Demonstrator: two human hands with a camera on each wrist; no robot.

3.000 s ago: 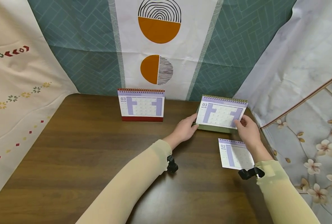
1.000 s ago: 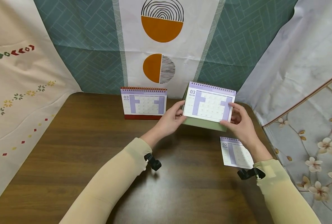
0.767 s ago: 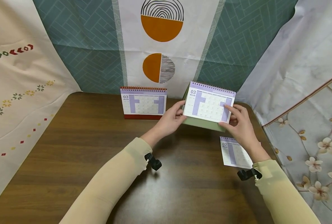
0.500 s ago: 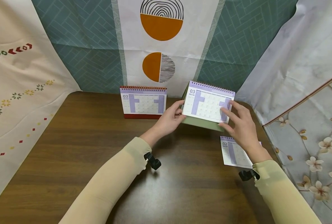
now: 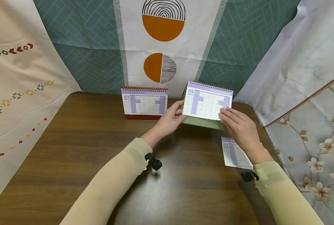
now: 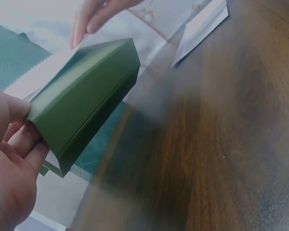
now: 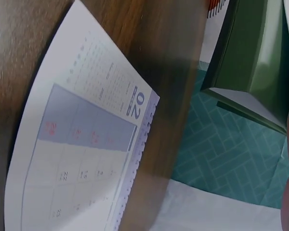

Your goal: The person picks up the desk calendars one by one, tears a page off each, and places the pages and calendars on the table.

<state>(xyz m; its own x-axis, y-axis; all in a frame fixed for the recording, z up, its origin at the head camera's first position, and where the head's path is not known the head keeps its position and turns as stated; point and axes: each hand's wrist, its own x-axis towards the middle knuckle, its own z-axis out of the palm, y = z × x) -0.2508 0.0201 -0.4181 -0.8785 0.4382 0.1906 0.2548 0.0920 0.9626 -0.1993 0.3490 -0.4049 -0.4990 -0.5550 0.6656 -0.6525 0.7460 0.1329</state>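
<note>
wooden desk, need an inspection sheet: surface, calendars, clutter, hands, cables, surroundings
Surface: brown wood-grain desk, patch of glare
Job's things: green calendar at 03, held tilted; red calendar at 03, standing at back; loose 02 page lying at right
Clutter: nothing seen
Hands: left hand grips green calendar's left end; right hand touches its front at lower right, pinch unclear
Cables: nothing seen
Surroundings: teal-and-white cloth behind, cream cloth left, flowered cloth right
</note>
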